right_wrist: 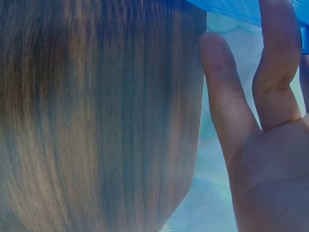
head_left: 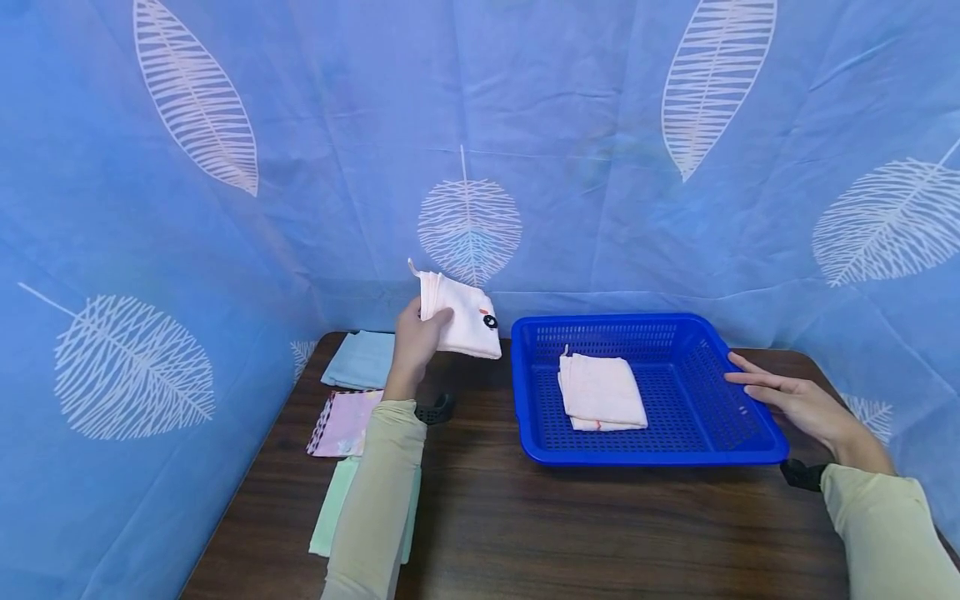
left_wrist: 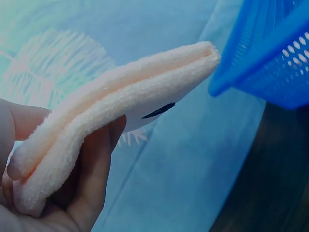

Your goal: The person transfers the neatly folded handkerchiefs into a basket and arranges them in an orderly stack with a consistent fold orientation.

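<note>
My left hand [head_left: 417,337] grips a folded pale pink towel [head_left: 468,321] in the air, left of the blue basket [head_left: 652,457]. The towel has a hanging loop and a black eye-like patch; in the left wrist view its thick folded edge [left_wrist: 145,84] lies between thumb and fingers. Inside the basket, toward its left side, rests another folded pale pink towel [head_left: 602,392]. My right hand [head_left: 798,404] is at the basket's right rim, fingers extended and touching it. In the right wrist view the fingers [right_wrist: 277,63] look straight, beside the basket's wall.
Along the left of the brown table [head_left: 600,533] lie a folded light blue towel [head_left: 358,358], a pink patterned towel [head_left: 347,423] and a mint green towel [head_left: 330,508], partly covered by my left arm. A blue leaf-print curtain [head_left: 570,225] stands behind the table.
</note>
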`<state>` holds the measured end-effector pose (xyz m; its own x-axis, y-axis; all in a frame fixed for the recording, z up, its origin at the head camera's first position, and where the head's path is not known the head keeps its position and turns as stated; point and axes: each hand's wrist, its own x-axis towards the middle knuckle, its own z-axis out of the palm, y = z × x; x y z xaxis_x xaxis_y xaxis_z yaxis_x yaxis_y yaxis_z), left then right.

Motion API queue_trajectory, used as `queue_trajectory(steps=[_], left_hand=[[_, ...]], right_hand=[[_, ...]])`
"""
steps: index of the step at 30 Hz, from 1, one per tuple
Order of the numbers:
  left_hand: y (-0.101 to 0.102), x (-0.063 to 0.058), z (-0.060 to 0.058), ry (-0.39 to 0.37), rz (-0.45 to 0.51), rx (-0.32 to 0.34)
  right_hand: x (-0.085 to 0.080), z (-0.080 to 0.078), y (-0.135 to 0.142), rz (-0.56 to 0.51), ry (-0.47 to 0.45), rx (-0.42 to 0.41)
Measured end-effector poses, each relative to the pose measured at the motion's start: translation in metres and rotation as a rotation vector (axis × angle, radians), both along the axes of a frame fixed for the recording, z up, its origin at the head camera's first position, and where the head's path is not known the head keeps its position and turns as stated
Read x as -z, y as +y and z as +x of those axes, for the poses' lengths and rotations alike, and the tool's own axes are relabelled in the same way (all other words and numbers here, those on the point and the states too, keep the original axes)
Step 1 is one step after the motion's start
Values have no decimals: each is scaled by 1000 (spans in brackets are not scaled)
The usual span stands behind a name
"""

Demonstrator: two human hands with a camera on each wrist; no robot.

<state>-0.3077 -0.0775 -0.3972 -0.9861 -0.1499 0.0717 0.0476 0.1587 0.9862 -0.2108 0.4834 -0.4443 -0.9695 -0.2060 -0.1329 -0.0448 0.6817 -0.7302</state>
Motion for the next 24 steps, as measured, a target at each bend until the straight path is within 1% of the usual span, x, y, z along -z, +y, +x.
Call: queue_trajectory(steps=[7, 12, 18, 24], left_hand=[[10, -13, 3, 18, 59, 42], [17, -21, 5, 2, 97, 69], [27, -27, 7, -61, 168, 115], [35, -28, 8, -123, 247, 184]], right_hand=[[-4, 1, -1, -4, -23, 2], [-3, 0, 0, -20, -24, 2], [-3, -1, 0, 5, -15, 7], [-2, 0, -1, 6, -16, -1]])
